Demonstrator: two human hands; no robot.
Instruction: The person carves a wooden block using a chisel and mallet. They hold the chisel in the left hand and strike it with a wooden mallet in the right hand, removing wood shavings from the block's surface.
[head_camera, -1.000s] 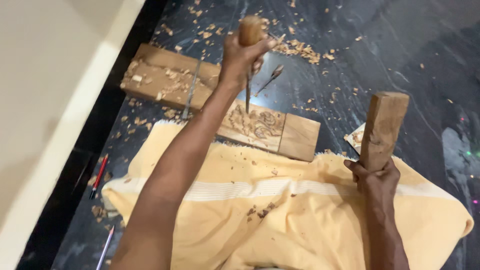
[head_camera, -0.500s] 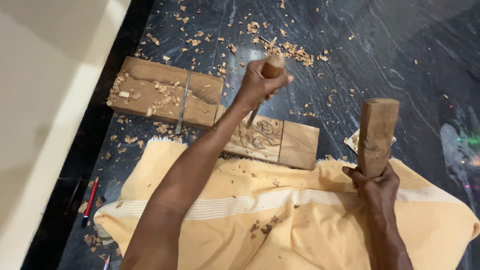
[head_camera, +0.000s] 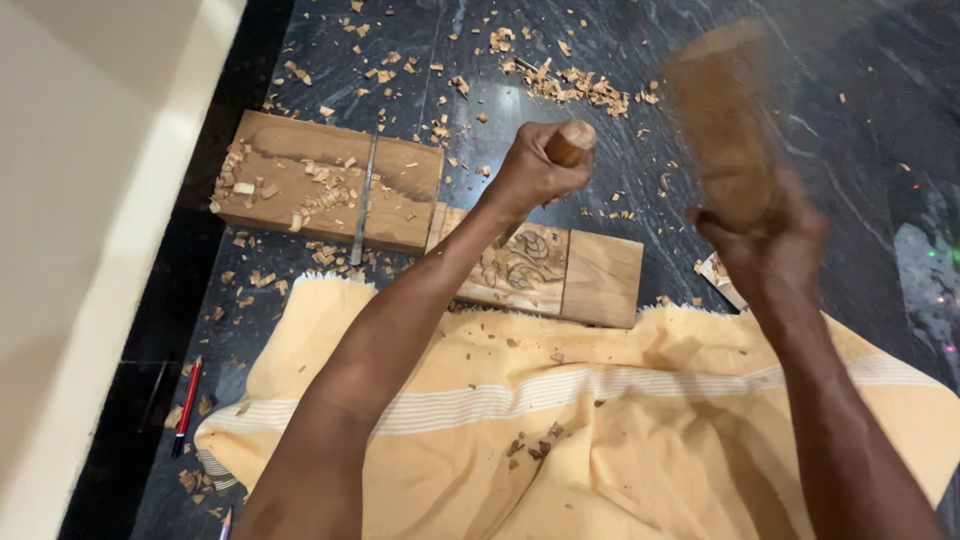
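Note:
My left hand (head_camera: 532, 172) grips a chisel by its wooden handle (head_camera: 570, 143), blade down on a carved wooden block (head_camera: 560, 270) on the dark floor. The block bears a leaf-like carving under the blade. My right hand (head_camera: 765, 240) holds a thick wooden mallet block (head_camera: 722, 120), raised and motion-blurred to the right of the chisel. A yellow cloth (head_camera: 600, 430) with pale stripes covers my lap below both arms.
A larger wooden plank (head_camera: 300, 165) littered with chips lies to the left, a thin metal tool (head_camera: 362, 200) across it. Wood shavings (head_camera: 570, 85) are scattered over the dark stone floor. A red pencil (head_camera: 187, 400) lies near the pale wall (head_camera: 90, 200) at left.
My right hand has lifted the mallet block up and toward the chisel; it is now blurred. My left hand keeps the chisel on the carving.

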